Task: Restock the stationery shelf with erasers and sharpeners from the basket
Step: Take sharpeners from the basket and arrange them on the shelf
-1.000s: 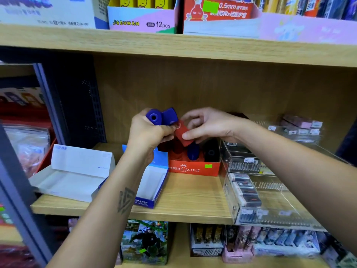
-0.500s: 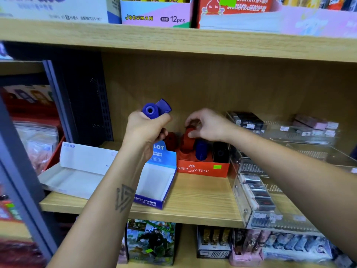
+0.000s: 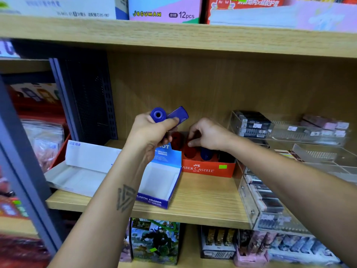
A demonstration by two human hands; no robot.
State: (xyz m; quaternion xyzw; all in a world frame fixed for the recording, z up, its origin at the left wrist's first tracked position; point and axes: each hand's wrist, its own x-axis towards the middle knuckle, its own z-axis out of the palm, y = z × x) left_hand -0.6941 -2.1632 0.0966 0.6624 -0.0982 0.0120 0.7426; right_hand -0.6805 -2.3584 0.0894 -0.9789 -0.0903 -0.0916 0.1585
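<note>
Head view gives me the wooden shelf (image 3: 202, 198) filling most of what I see, with another board above it carrying printed cartons. Against the right side stands a clear acrylic organiser (image 3: 289, 171) with stepped tiers of small packaged items. At the left end a white carton (image 3: 81, 171) lies with its flap up, and just beside it sits a blue eraser box (image 3: 160, 182), lid raised, its inside showing only white card. Right of that, touching it, is the red Faber-Castell display box (image 3: 207, 168), pushed toward the back panel, holding red and blue sharpeners upright in its slots.

My left hand (image 3: 148, 134) is raised in front of the blue box's lid, its grip clamped on two blue sharpeners (image 3: 168, 116): one shows its round holed end toward me, the other sticks out to the right at a tilt, with my thumb lying across both. My right hand (image 3: 208, 136) reaches over the back of the red box, fingers curled down onto a red sharpener (image 3: 190, 151) that stands in a slot; its top is hidden by my fingers, so I cannot tell whether the grip is closed on it or only touching.
</note>
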